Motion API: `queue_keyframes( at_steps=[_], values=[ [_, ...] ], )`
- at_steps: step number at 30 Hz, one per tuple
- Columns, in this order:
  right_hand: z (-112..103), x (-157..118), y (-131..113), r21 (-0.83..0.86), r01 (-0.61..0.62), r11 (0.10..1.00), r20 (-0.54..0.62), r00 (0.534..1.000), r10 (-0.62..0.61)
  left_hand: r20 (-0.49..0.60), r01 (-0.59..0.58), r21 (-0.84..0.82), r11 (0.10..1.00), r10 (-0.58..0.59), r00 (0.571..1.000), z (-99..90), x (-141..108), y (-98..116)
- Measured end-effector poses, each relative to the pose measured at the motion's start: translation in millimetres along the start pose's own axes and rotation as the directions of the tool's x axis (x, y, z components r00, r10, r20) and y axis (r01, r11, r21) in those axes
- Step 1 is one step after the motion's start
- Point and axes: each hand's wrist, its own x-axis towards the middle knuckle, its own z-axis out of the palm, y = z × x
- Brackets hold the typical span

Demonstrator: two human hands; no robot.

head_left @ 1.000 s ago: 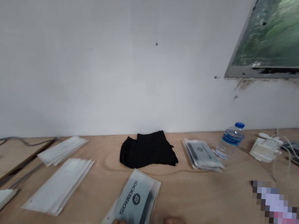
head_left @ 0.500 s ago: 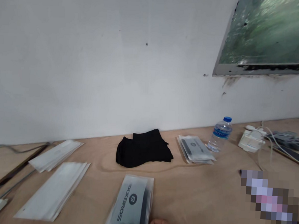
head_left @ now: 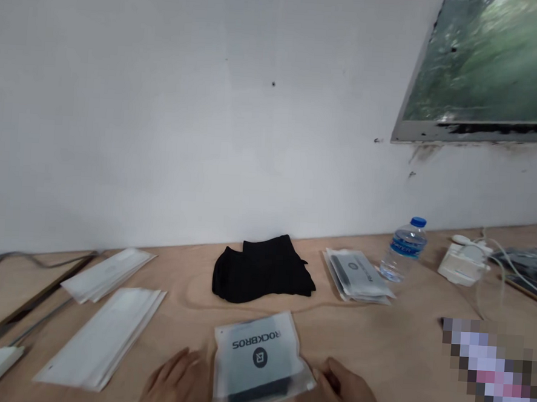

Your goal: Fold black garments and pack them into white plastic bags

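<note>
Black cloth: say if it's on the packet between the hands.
No, the black cloth lies on the wooden table, apart from the packet.

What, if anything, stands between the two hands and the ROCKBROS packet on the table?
Nothing visible does. The ROCKBROS packet lies on the wooden table between the hands. The left hand is close beside its left edge, and the right hand meets its lower right corner.

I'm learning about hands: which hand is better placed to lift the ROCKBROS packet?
Probably the right hand: it touches the ROCKBROS packet at its corner. The left hand lies beside the packet, seemingly not touching.
</note>
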Motion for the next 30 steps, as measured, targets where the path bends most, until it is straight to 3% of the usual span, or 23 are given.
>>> queue_keyframes(
  at_steps=[2, 4, 7, 11, 16, 21, 30],
  values=[
    [10, 4, -15, -0.218, 0.194, 0.956, 0.012, 0.981, -0.196, 0.003, 0.057, 0.053, 0.997, -0.058, 0.998, 0.5, 20, 14],
    [30, 14, -28, -0.308, 0.389, 0.868, 0.118, 0.921, -0.371, 0.055, 0.083, 0.022, 0.996, -0.084, 0.995, 10.6, 41, 40],
    [62, 32, -30, -0.402, 0.547, 0.734, 0.330, 0.835, -0.441, 0.173, 0.082, -0.079, 0.993, -0.067, 0.983, 33.7, 61, 73],
    [79, 44, -13, -0.483, 0.559, 0.674, 0.442, 0.820, -0.363, 0.241, 0.092, -0.136, 0.987, -0.057, 0.969, 52.2, 62, 79],
    [80, 47, -3, -0.511, 0.523, 0.682, 0.470, 0.835, -0.287, 0.218, 0.070, -0.118, 0.991, -0.043, 0.975, 54.5, 57, 71],
    [86, 52, 5, -0.503, 0.524, 0.687, 0.464, 0.834, -0.297, 0.190, 0.014, -0.103, 0.995, 0.006, 0.982, 60.6, 58, 68],
    [90, 56, 17, -0.502, 0.504, 0.703, 0.454, 0.845, -0.282, 0.216, 0.048, -0.141, 0.989, -0.017, 0.976, 61.6, 59, 68]
  ],
)
